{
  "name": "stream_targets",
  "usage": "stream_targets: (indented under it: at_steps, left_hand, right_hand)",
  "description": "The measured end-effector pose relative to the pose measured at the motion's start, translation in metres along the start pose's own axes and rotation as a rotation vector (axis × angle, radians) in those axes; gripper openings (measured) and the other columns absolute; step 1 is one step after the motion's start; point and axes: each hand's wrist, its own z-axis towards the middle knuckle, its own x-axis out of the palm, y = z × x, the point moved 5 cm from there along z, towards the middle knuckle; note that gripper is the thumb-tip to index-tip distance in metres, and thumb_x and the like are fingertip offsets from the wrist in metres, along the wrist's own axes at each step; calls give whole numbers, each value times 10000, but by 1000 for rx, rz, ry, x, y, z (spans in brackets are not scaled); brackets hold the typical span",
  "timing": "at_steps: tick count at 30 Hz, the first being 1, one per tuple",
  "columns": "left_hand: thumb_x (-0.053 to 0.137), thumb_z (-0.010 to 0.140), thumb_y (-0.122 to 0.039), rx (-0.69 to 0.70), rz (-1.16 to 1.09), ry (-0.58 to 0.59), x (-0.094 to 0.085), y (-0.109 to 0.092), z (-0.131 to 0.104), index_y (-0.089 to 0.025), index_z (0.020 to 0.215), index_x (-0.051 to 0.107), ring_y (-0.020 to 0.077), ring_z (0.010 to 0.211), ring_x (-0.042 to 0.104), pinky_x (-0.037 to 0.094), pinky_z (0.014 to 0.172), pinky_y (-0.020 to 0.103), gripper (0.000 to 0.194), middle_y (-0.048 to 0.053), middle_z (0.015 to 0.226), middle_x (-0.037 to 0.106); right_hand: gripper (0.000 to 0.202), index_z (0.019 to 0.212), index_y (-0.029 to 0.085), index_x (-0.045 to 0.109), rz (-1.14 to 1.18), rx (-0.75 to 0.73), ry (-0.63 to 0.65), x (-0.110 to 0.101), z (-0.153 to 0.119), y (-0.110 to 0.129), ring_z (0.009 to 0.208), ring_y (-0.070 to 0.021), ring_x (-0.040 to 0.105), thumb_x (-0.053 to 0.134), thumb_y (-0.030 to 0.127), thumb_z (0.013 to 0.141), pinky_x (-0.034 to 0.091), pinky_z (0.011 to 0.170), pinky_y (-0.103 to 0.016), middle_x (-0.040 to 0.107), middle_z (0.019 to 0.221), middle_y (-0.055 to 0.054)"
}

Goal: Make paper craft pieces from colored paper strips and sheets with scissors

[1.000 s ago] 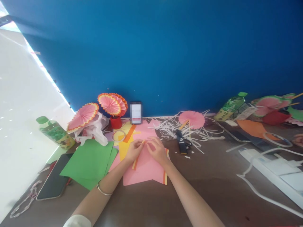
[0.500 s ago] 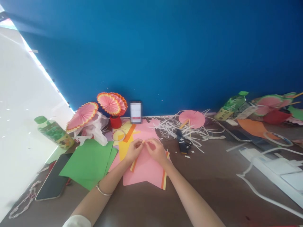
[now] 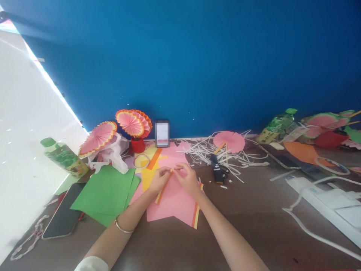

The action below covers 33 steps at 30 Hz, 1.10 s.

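A pink paper (image 3: 175, 207) with orange and yellow strips along its edges lies under both hands. Between thumb and fingers, my left hand (image 3: 160, 180) pinches the top end of a folded orange-and-yellow edge (image 3: 163, 191) of pink paper. My right hand (image 3: 187, 180) is closed in a pinch at the same spot, its fingertips close to the left ones; they hide the bit of paper there. Beyond the hands, yellow paper (image 3: 146, 178) and an orange strip (image 3: 154, 159) lie beside a round bangle (image 3: 141, 161).
Green sheets (image 3: 104, 192), a dark phone (image 3: 64, 210) and a bottle (image 3: 64, 157) are on the left. Folded paper fans (image 3: 129, 123) stand behind. White paper strips (image 3: 197, 152), a black tool (image 3: 216, 169) and a power strip (image 3: 324, 203) lie right.
The fingers of my right hand have risen slightly and shifted around the pinched spot. More of the orange-and-yellow edge shows beside my left hand.
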Motion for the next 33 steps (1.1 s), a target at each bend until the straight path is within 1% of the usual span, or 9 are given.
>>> stream_targets:
  at_steps: [4, 7, 9, 12, 15, 17, 21, 27, 33]
  left_hand:
    - [451, 741, -220, -75, -88, 20, -3, 5, 2, -149, 767, 654, 189, 897, 585, 431, 836, 299, 217, 51, 886, 664]
    - [469, 745, -250, -144, -194, 92, -5, 11, 7, -134, 806, 660, 205, 936, 584, 447, 819, 295, 232, 76, 967, 651]
    - [533, 721, -260, -155, -176, 132, -8, 15, 10, -134, 873, 660, 211, 961, 578, 446, 824, 292, 234, 86, 1019, 641]
    - [615, 677, -255, -149, -84, 165, -11, 21, 14, -140, 925, 651, 208, 920, 592, 454, 801, 297, 276, 94, 1003, 650]
    - [620, 688, -283, -134, -24, 165, -11, 24, 15, -145, 901, 658, 202, 865, 605, 466, 768, 305, 257, 98, 965, 659]
    - [618, 697, -304, -116, -13, 178, -10, 22, 13, -145, 889, 662, 202, 856, 609, 470, 762, 309, 253, 100, 951, 662]
    - [612, 713, -326, -39, -45, 164, -11, 11, 11, -143, 909, 651, 209, 937, 592, 459, 825, 317, 270, 108, 1006, 646]
    - [560, 754, -317, -4, -70, -81, -23, 10, 12, -172, 1026, 579, 210, 1013, 574, 440, 896, 376, 308, 103, 1108, 608]
    - [403, 832, -283, 192, -14, -537, -53, 12, 9, -173, 1082, 502, 170, 1125, 489, 367, 991, 341, 291, 94, 1177, 539]
  right_hand:
    - [173, 839, 178, 598, 56, 116, -77, -9, 4, -7, 752, -191, 624, 586, 296, 713, 464, 769, -341, 670, 767, -45]
    - [274, 907, 158, 613, 135, 228, -113, -16, 9, -21, 722, -200, 627, 596, 335, 698, 472, 739, -347, 678, 732, -51]
    - [316, 935, 150, 623, 199, 294, -118, -20, 12, -30, 785, -215, 632, 586, 361, 702, 470, 764, -353, 688, 819, -77]
    - [290, 853, 154, 652, 259, 376, -103, -23, 15, -41, 925, -241, 607, 580, 390, 700, 447, 833, -359, 677, 947, -98]
    - [287, 811, 147, 650, 270, 427, -13, -20, 15, -47, 880, -240, 620, 625, 388, 659, 454, 813, -357, 689, 869, -93]
    - [329, 859, 138, 634, 272, 429, 23, -18, 14, -49, 797, -222, 633, 658, 372, 629, 466, 773, -349, 690, 783, -76]
    - [468, 1022, 127, 577, 252, 419, -61, -23, 14, -57, 710, -186, 623, 670, 345, 618, 470, 731, -325, 669, 669, -29]
    - [531, 1194, 148, 472, 231, 420, -104, -27, 12, -66, 691, -204, 622, 563, 372, 721, 481, 641, -333, 678, 718, -42]
    - [458, 1255, 139, 410, -77, 207, -183, -35, 13, -59, 930, -220, 592, 371, 317, 834, 440, 832, -402, 623, 1065, -134]
